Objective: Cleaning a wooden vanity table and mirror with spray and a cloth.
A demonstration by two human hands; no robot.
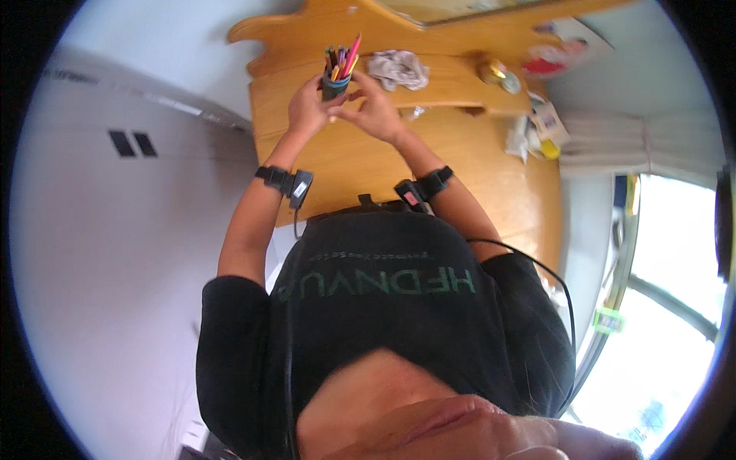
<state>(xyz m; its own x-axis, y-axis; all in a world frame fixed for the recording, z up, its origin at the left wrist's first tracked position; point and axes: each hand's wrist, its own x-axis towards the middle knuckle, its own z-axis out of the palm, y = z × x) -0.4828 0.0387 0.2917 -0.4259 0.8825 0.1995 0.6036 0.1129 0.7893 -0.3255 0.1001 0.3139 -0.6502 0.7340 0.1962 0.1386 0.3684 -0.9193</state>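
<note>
A dark pencil cup [335,89] with a blue rim stands upright between my hands at the far left of the wooden dressing table [351,161]. Colored pencils [340,60] fill it, a long pink one [353,53] rising highest. My left hand [307,106] is around the cup's left side. On the other side is my right hand [376,109], its fingers curved close to the cup; whether they press on it cannot be told. A crumpled light cloth [398,69] lies just right of the cup.
A gold-colored round container [491,71] and a small round lid-like thing [510,82] sit at the back right. Plastic bags and packets [537,135] lie at the right edge. A mirror [437,8] rises behind the table. A black cable [552,273] runs beside my right arm.
</note>
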